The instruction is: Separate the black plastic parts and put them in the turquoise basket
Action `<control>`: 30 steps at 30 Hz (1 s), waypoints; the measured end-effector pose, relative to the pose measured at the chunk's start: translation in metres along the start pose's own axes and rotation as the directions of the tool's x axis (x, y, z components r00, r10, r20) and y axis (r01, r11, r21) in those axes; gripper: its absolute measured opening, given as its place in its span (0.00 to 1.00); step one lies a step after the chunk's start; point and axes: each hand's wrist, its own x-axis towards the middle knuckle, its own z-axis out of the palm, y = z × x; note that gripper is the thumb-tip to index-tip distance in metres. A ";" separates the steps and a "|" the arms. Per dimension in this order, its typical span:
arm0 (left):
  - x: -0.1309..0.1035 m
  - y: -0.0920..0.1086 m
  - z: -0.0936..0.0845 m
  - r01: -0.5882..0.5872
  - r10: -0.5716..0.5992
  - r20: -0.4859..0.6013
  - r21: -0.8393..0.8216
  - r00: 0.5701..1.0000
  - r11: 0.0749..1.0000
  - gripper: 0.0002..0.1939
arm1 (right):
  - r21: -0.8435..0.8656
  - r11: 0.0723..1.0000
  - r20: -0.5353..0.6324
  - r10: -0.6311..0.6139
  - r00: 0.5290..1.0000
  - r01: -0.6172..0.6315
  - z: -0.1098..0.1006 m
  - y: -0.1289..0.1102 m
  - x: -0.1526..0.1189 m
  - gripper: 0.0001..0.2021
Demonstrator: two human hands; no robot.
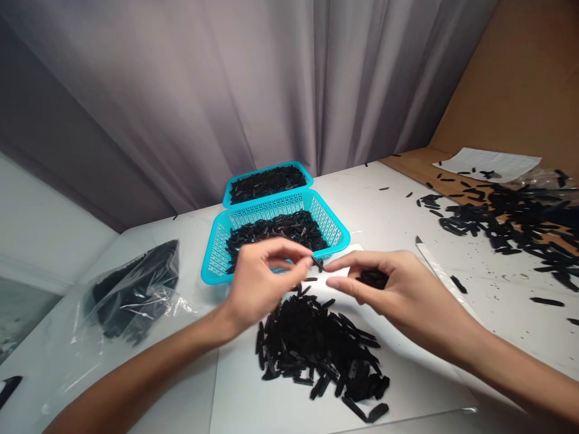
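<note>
Thumb and forefinger of my left hand pinch one small, narrow black piece just past the near rim of the front blue basket. My right hand is curled, with several black pieces held in its palm. Its forefinger tip is at the end of the pinched piece, and its thumb is apart from the forefinger. Below both hands a loose pile of black elongated pieces lies on a white sheet. The front basket holds many similar pieces.
A second blue basket full of black pieces stands behind. On the left lies a clear plastic bag of black pieces. A knife-like strip, scattered black pieces and a paper are on the right. Grey curtain hangs behind.
</note>
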 end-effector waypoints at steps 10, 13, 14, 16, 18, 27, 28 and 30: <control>0.043 -0.056 -0.047 -0.059 0.024 0.091 0.406 0.996 0.912 0.03 | -0.208 0.978 0.074 -0.014 0.997 0.029 -0.001 0.015 0.010 0.11; 0.040 -0.055 -0.045 -0.113 0.043 0.162 0.452 0.986 0.885 0.05 | -0.297 0.953 0.102 -0.040 0.994 0.068 0.002 0.024 0.011 0.11; 0.039 -0.053 -0.044 -0.134 0.064 0.162 0.468 0.985 0.874 0.06 | -0.331 0.940 0.116 -0.049 0.992 0.085 0.004 0.028 0.011 0.10; 0.036 -0.047 -0.041 -0.176 0.124 0.136 0.500 0.983 0.848 0.08 | -0.413 0.902 0.161 -0.065 0.985 0.127 0.007 0.038 0.012 0.12; 0.033 -0.038 -0.037 -0.229 0.195 0.120 0.521 0.973 0.822 0.09 | -0.504 0.846 0.218 -0.068 0.973 0.172 0.012 0.048 0.013 0.16; 0.014 -0.032 -0.011 -0.634 0.484 0.418 0.595 0.769 0.494 0.09 | -0.613 0.777 0.207 -0.016 0.978 0.143 0.030 0.057 0.019 0.17; 0.013 -0.033 -0.009 -0.649 0.514 0.412 0.597 0.752 0.472 0.08 | -0.607 0.781 0.208 -0.018 0.978 0.143 0.030 0.055 0.020 0.16; 0.009 -0.035 -0.005 -0.669 0.558 0.399 0.591 0.728 0.450 0.07 | -0.577 0.801 0.228 -0.030 0.973 0.159 0.028 0.049 0.020 0.14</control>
